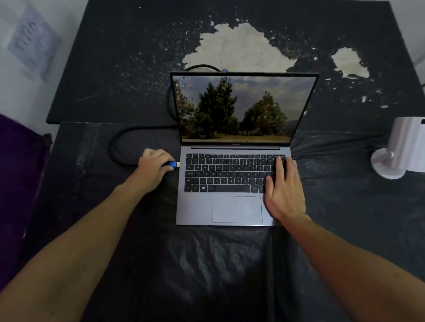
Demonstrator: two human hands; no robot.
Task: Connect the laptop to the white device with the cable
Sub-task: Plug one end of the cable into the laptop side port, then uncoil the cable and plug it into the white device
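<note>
My right hand (283, 189) lies flat on the laptop (233, 184) keys, grip wide. My left hand (153, 169) grips the blue plug (173, 164) just beside the laptop's left edge. Cable (119, 148) loops behind; white device (408, 145) stands far right on the worktop (215, 275).

Left hand (153, 169) pinches the cable's blue plug (173, 165) just beside the laptop (233, 184) — right hand (284, 193) flat on its keys.

black plastic sheet (215, 275) | purple fabric (7, 182) | wall paper (33, 40)
</note>
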